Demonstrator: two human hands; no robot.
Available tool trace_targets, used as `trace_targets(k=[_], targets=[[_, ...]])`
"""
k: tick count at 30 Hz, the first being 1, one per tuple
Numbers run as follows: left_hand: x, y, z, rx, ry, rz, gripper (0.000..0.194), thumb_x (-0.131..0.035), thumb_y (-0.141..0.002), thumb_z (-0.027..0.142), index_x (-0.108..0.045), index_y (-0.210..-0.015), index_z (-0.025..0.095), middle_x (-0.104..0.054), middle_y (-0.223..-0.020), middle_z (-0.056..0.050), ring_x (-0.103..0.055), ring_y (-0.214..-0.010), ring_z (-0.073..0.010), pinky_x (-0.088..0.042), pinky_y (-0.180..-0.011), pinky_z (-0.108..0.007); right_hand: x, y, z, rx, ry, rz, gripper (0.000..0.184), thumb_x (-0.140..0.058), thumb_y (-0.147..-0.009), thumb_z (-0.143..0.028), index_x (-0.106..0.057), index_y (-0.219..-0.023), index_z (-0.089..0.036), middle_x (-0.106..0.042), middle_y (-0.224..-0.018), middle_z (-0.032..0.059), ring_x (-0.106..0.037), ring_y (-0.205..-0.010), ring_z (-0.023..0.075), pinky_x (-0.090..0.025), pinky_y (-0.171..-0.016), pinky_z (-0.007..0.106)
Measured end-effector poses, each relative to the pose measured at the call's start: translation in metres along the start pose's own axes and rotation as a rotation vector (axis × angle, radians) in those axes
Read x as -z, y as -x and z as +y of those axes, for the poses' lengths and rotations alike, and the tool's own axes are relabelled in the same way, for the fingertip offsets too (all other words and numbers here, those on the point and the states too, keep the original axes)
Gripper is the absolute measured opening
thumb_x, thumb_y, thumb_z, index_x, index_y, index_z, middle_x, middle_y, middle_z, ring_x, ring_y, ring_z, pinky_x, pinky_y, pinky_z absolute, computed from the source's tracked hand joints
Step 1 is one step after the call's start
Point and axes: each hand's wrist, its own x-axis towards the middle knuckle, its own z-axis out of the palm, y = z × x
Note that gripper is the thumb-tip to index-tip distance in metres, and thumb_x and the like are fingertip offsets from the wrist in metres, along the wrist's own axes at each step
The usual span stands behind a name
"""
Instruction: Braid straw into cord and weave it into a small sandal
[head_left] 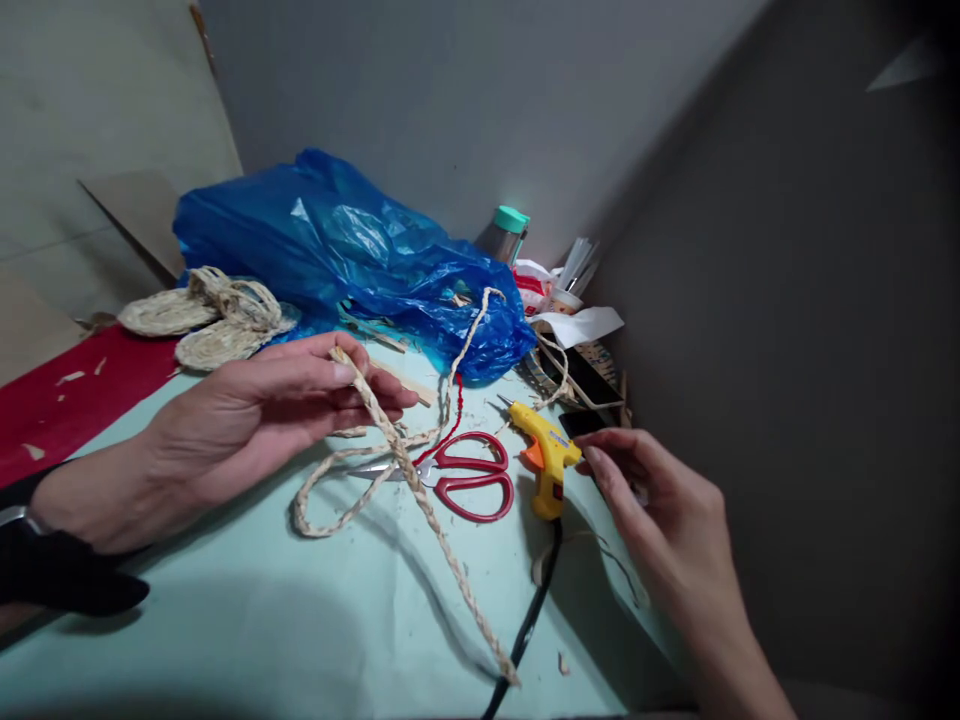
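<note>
The braided cord is in my left hand, one end pinched between thumb and fingers, and from there it slants down and away to my right, passing over the scissors and reaching the black cable with its lower end. Just beyond my left fingertips, a thinner plaited strand makes a loop on the pale green table cover and runs up to the blue plastic bag; I can't tell whether it joins the piece I hold. A red string lies between the bag and the scissors. My right hand has its fingers bent, thumb near the forefinger, right by the back of the yellow glue gun; whether I'm gripping or touching it, I can't tell. Past my left hand, two woven slippers sit beside the bag, near a red cloth, and farther beyond my right hand stands a bottle with a green lid, behind the bag
</note>
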Motion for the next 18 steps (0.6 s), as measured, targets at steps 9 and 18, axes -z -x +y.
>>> trace_targets(k=[9, 18], targets=[[-0.003, -0.002, 0.016, 0.026, 0.047, 0.053, 0.005, -0.068, -0.081, 0.011, -0.069, -0.085, 0.013, -0.062, -0.076, -0.003, -0.059, -0.063, -0.0115, -0.058, -0.057, -0.023, -0.016, 0.031, 0.02, 0.216, 0.178, -0.134, 0.011, -0.05, -0.097, -0.021, -0.06, -0.099, -0.02, -0.068, -0.09, 0.0038, -0.064, -0.074, 0.015, -0.049, -0.066, 0.025], [-0.001, -0.002, 0.011, 0.099, -0.12, -0.041, 0.003, -0.068, -0.081, 0.013, -0.07, -0.079, 0.013, -0.057, -0.07, -0.001, -0.049, -0.057, -0.0077, -0.045, -0.046, -0.013, -0.054, 0.001, -0.029, 0.497, 0.343, -0.385, 0.019, -0.045, -0.096, -0.013, -0.062, -0.103, -0.017, -0.066, -0.105, 0.0091, -0.057, -0.091, 0.0257, -0.049, -0.082, 0.044]])
